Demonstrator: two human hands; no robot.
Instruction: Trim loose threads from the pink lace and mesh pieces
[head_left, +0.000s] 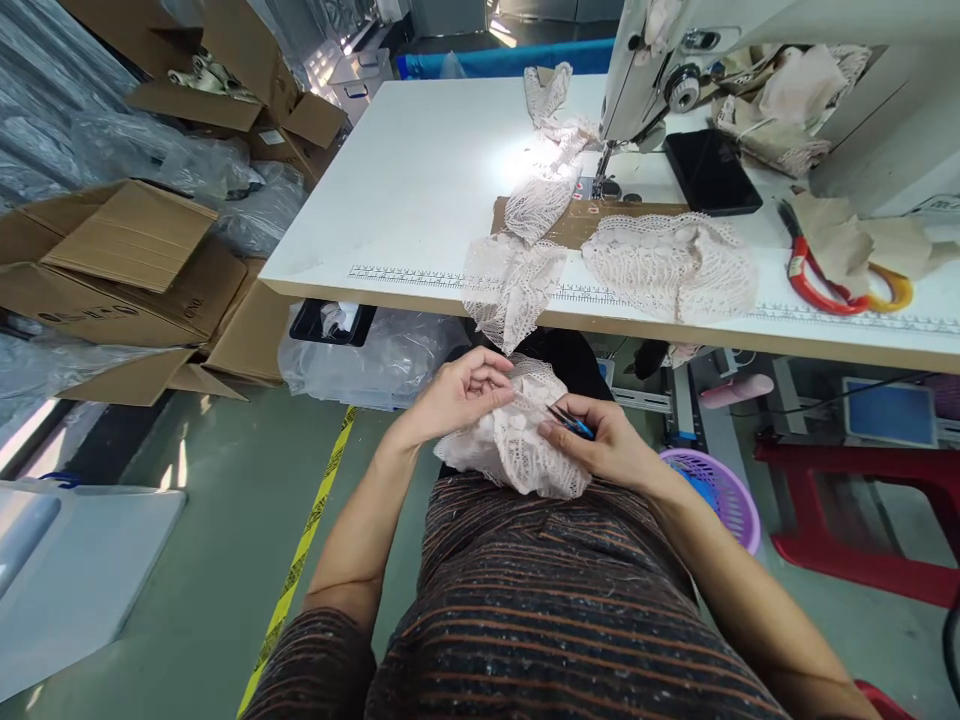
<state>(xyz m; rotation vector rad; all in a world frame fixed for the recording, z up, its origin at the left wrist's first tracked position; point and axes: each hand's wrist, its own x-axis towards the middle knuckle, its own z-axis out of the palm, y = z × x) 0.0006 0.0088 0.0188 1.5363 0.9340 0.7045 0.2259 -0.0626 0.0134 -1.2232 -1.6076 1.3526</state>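
A bundle of pale pink lace fabric [525, 440] lies on my lap. My left hand [474, 388] is closed, its thumb and fingers pinching the upper edge of that lace. In my right hand [592, 435] is a small pair of blue-handled thread snips [574, 422], their dark tips pointing left over the fabric. More lace [517, 275] hangs over the front edge of the table, just above my hands, and runs back toward the sewing machine [606, 165]. Another lace piece [671, 265] rests flat to its right.
Red-and-yellow handled scissors [836, 285] and a black phone [712, 172] lie on the white table [405, 180]. Cardboard boxes [127, 260] and plastic bags stand at left. A purple basket [724, 490] and a red stool [862, 520] are on the floor at right.
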